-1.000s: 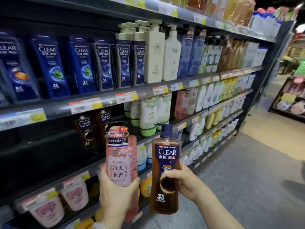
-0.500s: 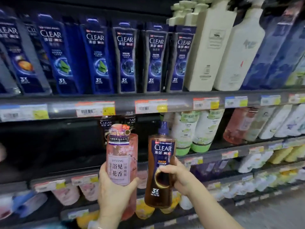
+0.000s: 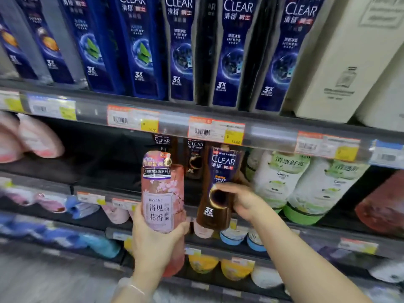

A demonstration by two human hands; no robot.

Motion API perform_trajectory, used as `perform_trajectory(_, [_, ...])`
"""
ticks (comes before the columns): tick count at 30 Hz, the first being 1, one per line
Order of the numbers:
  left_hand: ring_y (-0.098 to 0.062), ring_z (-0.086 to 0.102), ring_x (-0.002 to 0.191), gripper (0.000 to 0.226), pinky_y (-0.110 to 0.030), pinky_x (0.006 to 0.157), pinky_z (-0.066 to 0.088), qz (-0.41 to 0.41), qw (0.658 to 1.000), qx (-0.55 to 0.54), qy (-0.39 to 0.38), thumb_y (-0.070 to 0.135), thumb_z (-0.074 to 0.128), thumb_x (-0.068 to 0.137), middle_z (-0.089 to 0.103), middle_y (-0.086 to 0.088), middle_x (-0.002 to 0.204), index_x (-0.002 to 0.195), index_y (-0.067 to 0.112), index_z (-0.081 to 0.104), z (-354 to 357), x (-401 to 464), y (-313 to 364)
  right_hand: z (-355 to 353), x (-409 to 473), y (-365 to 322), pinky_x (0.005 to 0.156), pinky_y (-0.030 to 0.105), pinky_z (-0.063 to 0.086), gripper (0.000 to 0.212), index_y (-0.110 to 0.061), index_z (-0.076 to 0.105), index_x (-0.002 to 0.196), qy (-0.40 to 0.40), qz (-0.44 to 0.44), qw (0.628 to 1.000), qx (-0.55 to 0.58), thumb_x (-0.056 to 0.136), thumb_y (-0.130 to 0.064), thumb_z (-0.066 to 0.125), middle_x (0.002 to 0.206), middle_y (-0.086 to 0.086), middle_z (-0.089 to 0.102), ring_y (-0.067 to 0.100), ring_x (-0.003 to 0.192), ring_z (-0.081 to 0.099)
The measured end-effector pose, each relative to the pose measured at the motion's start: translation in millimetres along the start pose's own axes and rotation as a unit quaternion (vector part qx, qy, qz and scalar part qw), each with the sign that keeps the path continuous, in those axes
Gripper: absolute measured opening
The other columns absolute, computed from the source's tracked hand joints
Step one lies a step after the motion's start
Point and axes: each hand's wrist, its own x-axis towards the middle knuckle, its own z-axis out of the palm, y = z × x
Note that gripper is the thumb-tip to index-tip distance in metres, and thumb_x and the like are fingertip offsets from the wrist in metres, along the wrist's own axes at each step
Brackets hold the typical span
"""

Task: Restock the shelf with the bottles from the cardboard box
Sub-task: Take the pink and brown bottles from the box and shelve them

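My left hand point(image 3: 153, 243) grips a pink bottle point(image 3: 162, 193) with a cherry-blossom label, held upright in front of the shelf. My right hand point(image 3: 242, 202) holds a brown CLEAR bottle point(image 3: 218, 189) by its side, its top level with the price rail point(image 3: 175, 125) of the shelf above. Two more brown CLEAR bottles point(image 3: 193, 158) stand behind on the second shelf. The cardboard box is out of view.
Blue CLEAR bottles point(image 3: 140, 47) fill the upper shelf, with cream bottles point(image 3: 341, 57) at the right. White-and-green bottles point(image 3: 282, 182) stand right of my right hand. A dark gap point(image 3: 105, 158) lies left of the brown bottles. Pink pouches point(image 3: 32, 136) sit far left.
The view has closed in on the shelf. Both bottles have moved up and toward the second shelf; the brown bottle now reaches the rail above it.
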Motion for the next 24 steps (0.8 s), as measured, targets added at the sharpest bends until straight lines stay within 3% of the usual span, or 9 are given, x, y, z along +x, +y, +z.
perform_trajectory(3, [-0.016,0.050,0.107,0.098,-0.037,0.095,0.041,-0.004,1.000,-0.004,0.006,0.023,0.090,0.050,0.050,0.008,0.111,0.130,0.025,0.034,3.6,3.6,-2.7,1.1,11.4,-2.3,0.081,0.037,0.048,0.067,-0.019,0.059,0.113,0.002,-0.048,0.999,0.019,0.051,-0.003,0.078,0.104,0.007,0.070,0.024,0.096,0.065])
perform_trajectory(9, [-0.014,0.051,0.103,0.095,-0.034,0.093,0.042,0.001,1.000,0.003,0.015,0.022,0.089,0.051,0.053,0.006,0.111,0.129,0.025,0.035,6.5,8.7,-2.6,1.2,22.8,-7.4,0.082,0.033,0.045,0.064,-0.026,0.057,0.108,-0.026,-0.110,0.994,0.002,0.053,-0.002,0.079,0.104,0.002,0.068,0.020,0.099,0.063])
perform_trajectory(12, [-0.013,0.049,0.106,0.099,-0.035,0.095,0.041,0.009,1.000,0.020,0.015,0.025,0.089,0.051,0.051,0.006,0.115,0.132,0.023,0.033,7.8,11.8,-2.4,-1.7,28.0,-10.4,0.087,0.035,0.044,0.061,-0.029,0.056,0.106,-0.029,-0.125,0.992,-0.019,0.054,-0.005,0.076,0.103,-0.002,0.069,0.018,0.103,0.062])
perform_trajectory(15, [-0.015,0.049,0.108,0.099,-0.036,0.095,0.041,0.010,1.000,0.026,0.013,0.025,0.089,0.051,0.052,0.005,0.117,0.132,0.023,0.033,9.5,14.5,-2.4,-7.4,35.6,-7.9,0.098,0.041,0.043,0.061,-0.034,0.056,0.107,-0.026,-0.131,0.989,-0.059,0.063,0.005,0.074,0.106,-0.003,0.069,0.019,0.109,0.060])
perform_trajectory(19, [-0.011,0.046,0.102,0.096,-0.034,0.094,0.040,0.010,0.999,0.029,0.015,0.025,0.089,0.052,0.049,0.010,0.111,0.130,0.025,0.034,12.2,16.4,-2.7,-14.2,38.3,-2.5,0.107,0.050,0.037,0.071,-0.029,0.052,0.120,-0.017,-0.110,0.988,-0.109,0.059,-0.004,0.077,0.116,0.002,0.066,0.022,0.116,0.057])
perform_trajectory(24, [-0.018,0.051,0.109,0.094,-0.046,0.101,0.042,0.000,0.999,0.041,0.012,0.029,0.089,0.051,0.050,0.010,0.108,0.128,0.029,0.033,18.3,18.4,-5.7,-13.9,26.1,4.6,0.112,0.043,0.032,0.095,-0.025,0.025,0.144,0.008,-0.110,0.983,-0.148,0.068,-0.006,0.078,0.135,0.000,0.054,0.018,0.126,0.048])
